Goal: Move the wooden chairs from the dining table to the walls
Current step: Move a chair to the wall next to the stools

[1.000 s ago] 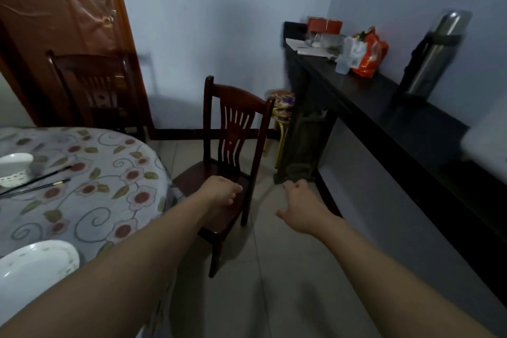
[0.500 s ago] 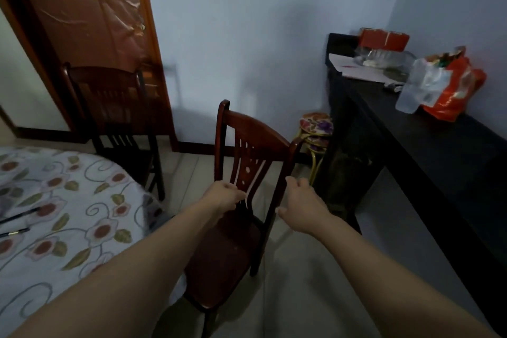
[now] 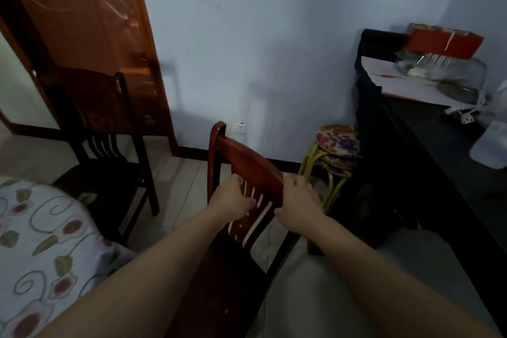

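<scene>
A reddish wooden chair (image 3: 241, 156) stands right in front of me beside the dining table (image 3: 41, 241), its slatted back turned to me. My left hand (image 3: 233, 202) is closed over the slats just under the top rail. My right hand (image 3: 297, 204) grips the right end of the top rail. A second, darker wooden chair (image 3: 101, 118) stands at the far side of the table, in front of the door. The near chair's seat is mostly hidden by my forearms.
A brown door (image 3: 90, 22) fills the upper left. The blue wall (image 3: 260, 49) lies straight ahead. Stacked flowered stools with yellow legs (image 3: 336, 145) sit in the corner. A long black counter (image 3: 439, 145) with a red box, papers and a plastic jug runs along the right.
I have stepped closer to the chair, and both hands rose from above the seat to its backrest and closed on it. The view tilted up toward the wall.
</scene>
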Demonstrator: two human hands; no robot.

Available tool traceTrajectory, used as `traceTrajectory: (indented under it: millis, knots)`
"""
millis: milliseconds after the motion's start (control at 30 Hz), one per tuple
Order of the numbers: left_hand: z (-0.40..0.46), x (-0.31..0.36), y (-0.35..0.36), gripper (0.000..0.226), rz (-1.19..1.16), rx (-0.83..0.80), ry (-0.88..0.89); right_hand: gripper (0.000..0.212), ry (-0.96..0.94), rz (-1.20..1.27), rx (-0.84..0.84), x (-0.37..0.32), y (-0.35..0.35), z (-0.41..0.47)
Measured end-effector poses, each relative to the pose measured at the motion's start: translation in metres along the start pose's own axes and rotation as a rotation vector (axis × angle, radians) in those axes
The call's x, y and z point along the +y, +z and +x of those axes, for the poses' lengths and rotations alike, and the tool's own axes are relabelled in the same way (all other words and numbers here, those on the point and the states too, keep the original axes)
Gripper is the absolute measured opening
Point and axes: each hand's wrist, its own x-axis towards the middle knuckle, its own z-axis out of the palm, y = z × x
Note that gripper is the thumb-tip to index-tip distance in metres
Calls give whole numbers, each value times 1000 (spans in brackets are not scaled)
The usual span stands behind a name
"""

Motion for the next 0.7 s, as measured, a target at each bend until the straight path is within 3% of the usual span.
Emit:
traceTrajectory:
  millis: [300, 467, 700]
  knots:
    - [124, -8, 5, 89, 605, 125, 259, 63, 75, -1, -92, 0, 23, 105]
    - [164, -10, 10, 66, 862, 124, 424, 35, 52, 62, -34, 5, 37, 134]
    - [197, 3, -9, 32, 1077, -66, 721, 32, 27, 100, 97, 9, 52, 144]
